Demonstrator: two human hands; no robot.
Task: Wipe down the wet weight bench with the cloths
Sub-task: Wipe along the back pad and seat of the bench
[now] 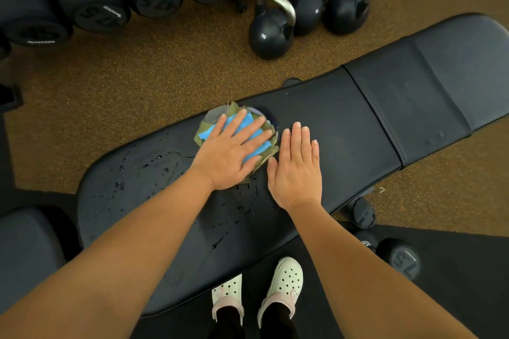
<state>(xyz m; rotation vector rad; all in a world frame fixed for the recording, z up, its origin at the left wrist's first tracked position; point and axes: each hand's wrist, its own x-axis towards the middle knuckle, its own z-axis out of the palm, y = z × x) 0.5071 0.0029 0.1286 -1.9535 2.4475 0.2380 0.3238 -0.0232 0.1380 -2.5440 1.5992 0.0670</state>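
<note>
Pressing left hand (230, 155), fingers spread flat, on cloths (206, 133) at far edge of bench (347, 129); I am resting right hand (297, 173) flat, fingers together, just right of them; bench running open farther right.

Bunched blue-and-green cloths (204, 133) lie on the black padded weight bench (358, 118) under the left hand (228, 151); the right hand (296, 170) rests just right of them. Three black iron kettlebells (271, 36) stand behind.
</note>
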